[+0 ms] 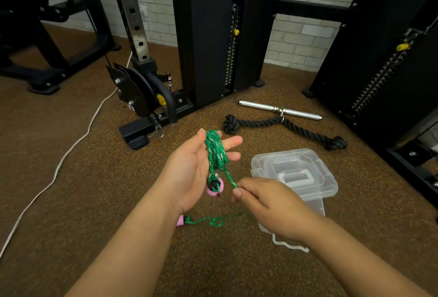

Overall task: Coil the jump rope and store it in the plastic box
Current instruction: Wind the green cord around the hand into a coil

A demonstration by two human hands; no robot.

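green braided jump rope (214, 152) lies wound in loops across the left hand (192, 168), whose fingers are straight and spread, palm turned up. one pink handle (214, 189) hangs below that palm; the other pink handle (180, 221) lies on the speckled brown floor (94, 178). the right hand (263, 204) pinches a rope strand. the clear plastic box (296, 173), lidded, sits just beside it.

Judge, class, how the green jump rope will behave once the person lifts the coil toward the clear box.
Probably floppy: the jump rope drapes in limp loops over the left hand. Likely light, since open fingers carry it. The loose tail pinched by the right hand may trail and snag the plastic box.
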